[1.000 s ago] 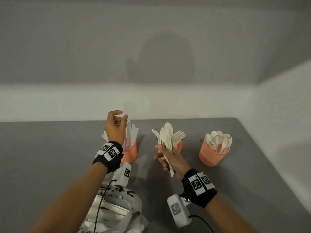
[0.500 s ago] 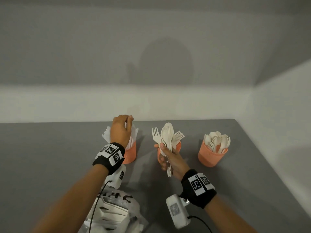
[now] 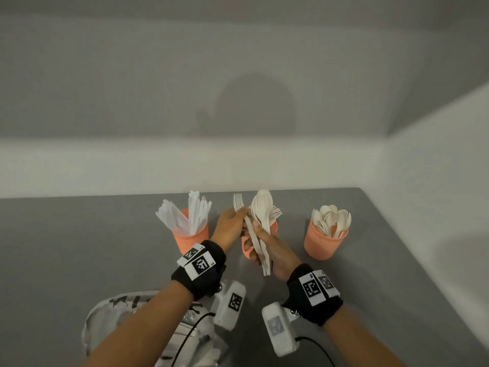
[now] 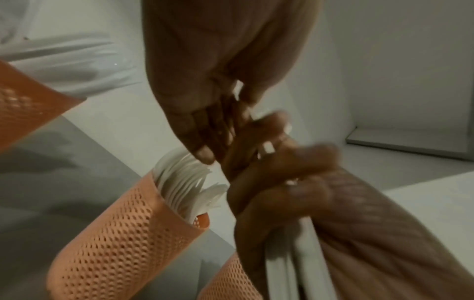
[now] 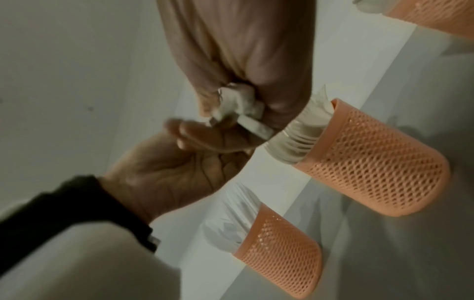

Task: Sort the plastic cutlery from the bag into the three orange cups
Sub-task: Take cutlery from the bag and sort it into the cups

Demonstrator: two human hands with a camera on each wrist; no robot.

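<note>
Three orange mesh cups stand in a row on the grey table. The left cup (image 3: 189, 238) holds knives, the right cup (image 3: 324, 243) holds spoons, and the middle cup (image 3: 246, 251) is mostly hidden behind my hands. My right hand (image 3: 260, 234) grips a bundle of white cutlery (image 3: 263, 207) upright in front of the middle cup, with the handle ends (image 5: 241, 107) showing in its fist. My left hand (image 3: 244, 214) has come beside the bundle and pinches one fork (image 3: 238, 203) that leans out to the left of it.
The printed plastic bag (image 3: 111, 313) lies crumpled at the near left, under my left forearm. White walls close off the table at the back and the right. Bare grey tabletop (image 3: 66, 247) stretches to the left of the cups.
My left hand left the knife cup and moved right to the bundle, where it took hold of a fork. The right hand stayed in place with the bundle.
</note>
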